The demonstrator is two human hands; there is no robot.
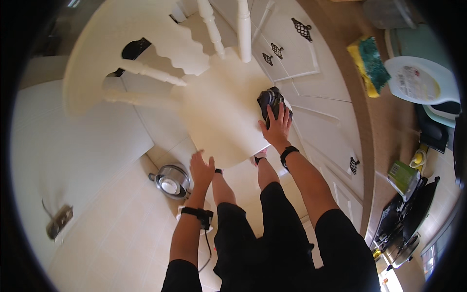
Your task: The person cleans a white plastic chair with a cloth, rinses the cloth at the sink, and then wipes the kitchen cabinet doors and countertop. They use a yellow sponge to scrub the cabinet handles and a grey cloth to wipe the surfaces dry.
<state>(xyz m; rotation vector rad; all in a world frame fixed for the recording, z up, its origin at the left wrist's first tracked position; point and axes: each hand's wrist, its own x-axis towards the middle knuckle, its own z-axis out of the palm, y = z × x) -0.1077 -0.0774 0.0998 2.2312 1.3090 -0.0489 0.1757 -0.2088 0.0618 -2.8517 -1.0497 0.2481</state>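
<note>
A cream-painted chair with turned spindles stands before me, its seat (222, 109) below my hands and its scalloped backrest (157, 33) at the upper left. My right hand (279, 126) presses with spread fingers on a bunched dark patterned cloth (270, 100) at the right edge of the seat. My left hand (201, 166) is by the near left edge of the seat, fingers apart and holding nothing; whether it touches the edge I cannot tell. Dark straps sit around both forearms or wrists.
White cabinets (317, 116) with dark metal handles run along the right under a brown countertop (359, 120). On it are a yellow-green sponge (370, 67), a white plastic bottle (419, 80) and a black hob (397, 219). A steel pot (171, 180) stands left of my legs.
</note>
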